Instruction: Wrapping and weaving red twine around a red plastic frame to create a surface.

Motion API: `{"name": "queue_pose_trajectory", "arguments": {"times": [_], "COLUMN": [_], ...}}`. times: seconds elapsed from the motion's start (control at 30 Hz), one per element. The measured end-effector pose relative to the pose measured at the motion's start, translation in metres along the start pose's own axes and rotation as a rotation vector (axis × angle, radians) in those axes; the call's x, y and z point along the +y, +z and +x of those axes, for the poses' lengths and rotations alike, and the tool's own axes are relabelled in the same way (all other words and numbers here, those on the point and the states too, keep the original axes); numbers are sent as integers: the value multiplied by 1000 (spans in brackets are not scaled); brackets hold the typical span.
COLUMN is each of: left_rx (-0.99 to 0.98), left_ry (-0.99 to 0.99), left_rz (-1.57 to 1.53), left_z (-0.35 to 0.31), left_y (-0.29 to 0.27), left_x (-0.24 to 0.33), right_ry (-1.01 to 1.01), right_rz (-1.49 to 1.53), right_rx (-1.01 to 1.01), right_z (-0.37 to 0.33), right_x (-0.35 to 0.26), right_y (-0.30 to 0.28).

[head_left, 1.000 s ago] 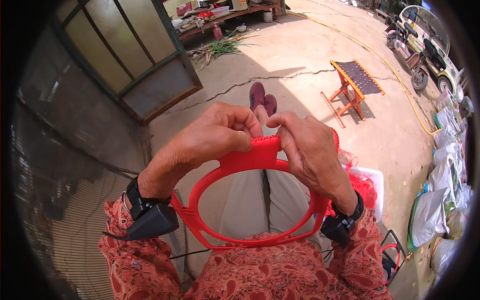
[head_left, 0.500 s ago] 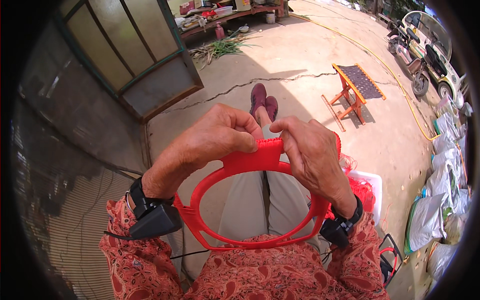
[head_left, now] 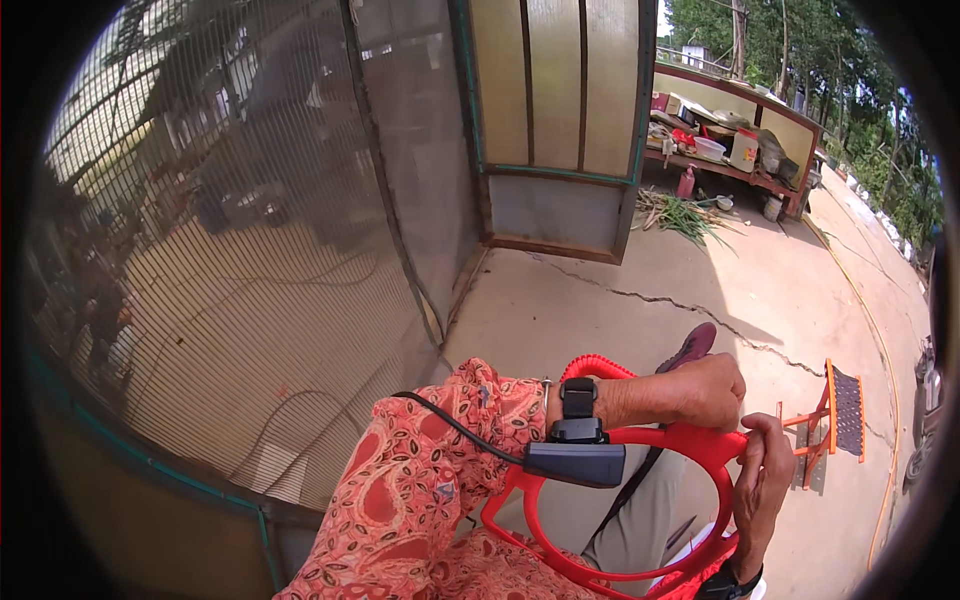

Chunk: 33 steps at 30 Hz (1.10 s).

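A red frame [head_left: 712, 447] with a large oval opening lies tilted over my lap. A ribbed red curve [head_left: 598, 364] of it shows behind my left forearm. My left hand [head_left: 712, 390] is closed at the frame's broad upper part, its fingertips hidden behind the knuckles. Close beside it, my right hand [head_left: 762, 475] has bent fingers pressed on the frame's right corner. Whether a thread or small tool is between the fingers cannot be made out. Both wrists carry black straps; a dark box [head_left: 575, 464] sits on the left one.
To my left stands a ribbed translucent screen [head_left: 250, 330] beside a framed door panel [head_left: 555, 215]. An orange folding stool [head_left: 845, 415] stands right, near a yellow hose [head_left: 868, 320]. Ahead are green stalks [head_left: 690, 220] and a cluttered low bench [head_left: 785, 185]. Cracked concrete lies underfoot.
The view has swung left, so my hands and the red frame now appear lower and farther right. My left forearm now crosses over the frame. Both hands stay on it.
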<state>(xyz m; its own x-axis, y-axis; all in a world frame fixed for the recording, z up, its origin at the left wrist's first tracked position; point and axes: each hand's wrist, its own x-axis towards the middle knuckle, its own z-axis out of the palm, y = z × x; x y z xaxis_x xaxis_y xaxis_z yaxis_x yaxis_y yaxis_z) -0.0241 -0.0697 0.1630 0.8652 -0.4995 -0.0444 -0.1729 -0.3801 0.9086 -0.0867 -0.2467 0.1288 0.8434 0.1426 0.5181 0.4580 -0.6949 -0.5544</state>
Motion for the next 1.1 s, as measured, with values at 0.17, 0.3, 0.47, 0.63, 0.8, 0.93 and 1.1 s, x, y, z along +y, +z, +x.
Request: {"name": "queue_pose_trajectory", "arguments": {"times": [0.17,0.3,0.47,0.63,0.8,0.93,1.1], "left_rx": [16,36,61,-32,-6,26,50], "left_ry": [-17,-17,50,4,-2,3,157], "left_rz": [38,135,112,43,72,59,130], "left_z": [4,6,7,-4,-3,-4,10], "left_y": [3,4,12,3,6,9,20], "left_x": [0,2,-3,8,8,4,0], "right_ry": [10,-13,0,2,-32,-34,24], "right_rz": [21,26,28,68,13,15,-11], "right_rx": [1,9,26,29,28,45,81], "right_z": [-1,-2,-5,-6,-6,-7,-11], "right_x": [5,6,7,5,2,-2,5], "right_y": [0,0,-3,-3,-6,-2,-9]}}
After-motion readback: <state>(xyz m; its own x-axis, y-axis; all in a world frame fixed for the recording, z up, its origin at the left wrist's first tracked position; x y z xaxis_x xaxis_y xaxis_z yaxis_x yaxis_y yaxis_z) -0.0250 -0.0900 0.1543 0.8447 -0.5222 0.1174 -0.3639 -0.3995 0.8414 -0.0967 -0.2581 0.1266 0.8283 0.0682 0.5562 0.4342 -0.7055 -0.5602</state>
